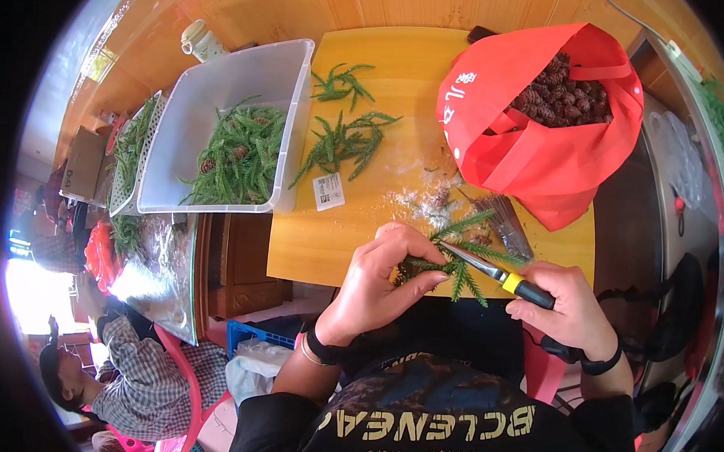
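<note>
Over the near edge of the yellow table (297,252), my left hand (374,281) pinches a green artificial pine sprig (470,287) between thumb and fingers. My right hand (573,307) is wrapped around long-nose pliers (527,290) with a black and yellow handle. Their narrow metal jaws point left into the sprig's middle, beside my left fingertips. Needles and fingers hide the tip, so I cannot tell what it grips. Just beyond lies a bundle of thin brown stems (502,223), near a white-dusted pine cone (437,198).
A clear plastic bin (292,136) of green sprigs and pine cones stands left. A red bag (492,151) full of pine cones stands right. Loose sprigs (345,142) and a white label (329,191) lie between. Another person (153,378) in checked clothing sits at a side table.
</note>
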Demonstrator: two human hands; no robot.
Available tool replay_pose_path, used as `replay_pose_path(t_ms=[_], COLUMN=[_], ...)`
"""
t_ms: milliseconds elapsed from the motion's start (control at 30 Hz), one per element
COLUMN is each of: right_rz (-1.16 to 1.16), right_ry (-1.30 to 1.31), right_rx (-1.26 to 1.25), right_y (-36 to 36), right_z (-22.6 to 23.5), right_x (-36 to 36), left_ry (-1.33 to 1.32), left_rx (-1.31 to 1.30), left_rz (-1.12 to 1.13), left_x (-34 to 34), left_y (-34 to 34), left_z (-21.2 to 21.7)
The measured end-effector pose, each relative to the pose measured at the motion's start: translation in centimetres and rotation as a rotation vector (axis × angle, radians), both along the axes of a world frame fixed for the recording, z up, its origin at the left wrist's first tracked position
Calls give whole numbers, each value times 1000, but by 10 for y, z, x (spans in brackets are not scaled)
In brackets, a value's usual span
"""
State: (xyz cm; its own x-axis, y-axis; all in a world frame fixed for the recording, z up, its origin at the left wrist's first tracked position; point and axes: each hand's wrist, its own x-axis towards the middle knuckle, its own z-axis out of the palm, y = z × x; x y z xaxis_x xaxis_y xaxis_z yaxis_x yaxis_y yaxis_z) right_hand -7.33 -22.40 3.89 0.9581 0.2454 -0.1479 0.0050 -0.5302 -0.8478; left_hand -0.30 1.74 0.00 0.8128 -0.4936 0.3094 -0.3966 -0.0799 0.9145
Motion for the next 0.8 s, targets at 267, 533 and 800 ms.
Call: replay_pose_path(t_ms=[267,533,800], right_rz=[110,221,204], right_ry=[-34,11,-506], right_rx=[16,-149,-383], right_y=[-2,2,14], right_z=[7,18,5], right_x=[12,23,10], left_ry=[-299,-368,-154], left_rx=[99,120,-264], left_rz=[13,118,135], left_x=[3,-3,-5], left_y=[-4,-8,-2], left_z=[9,1,-20])
